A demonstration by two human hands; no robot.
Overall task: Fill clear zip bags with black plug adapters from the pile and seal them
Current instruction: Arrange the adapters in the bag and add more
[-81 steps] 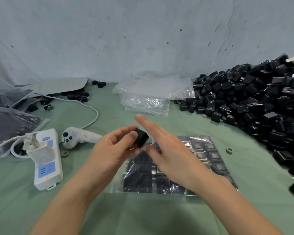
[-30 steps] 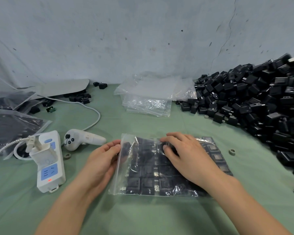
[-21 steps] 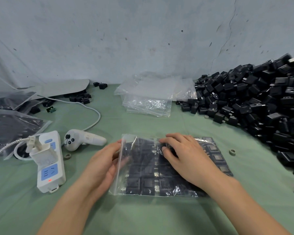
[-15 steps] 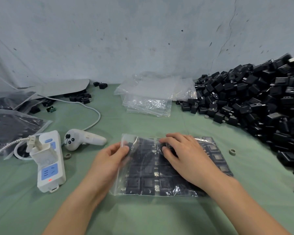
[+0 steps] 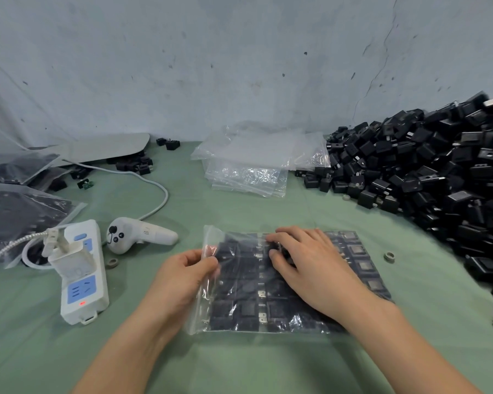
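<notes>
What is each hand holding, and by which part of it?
The left hand pinches the zip bag by its left edge. The right hand rests on the bag; whether its fingers grip anything through the plastic cannot be told.

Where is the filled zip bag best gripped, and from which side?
Pinch the zip bag at its left edge, coming from the left. It lies flat, packed with rows of adapters, and only that strip of film is free of them. The left hand pinches there; the right hand rests on top.
</notes>
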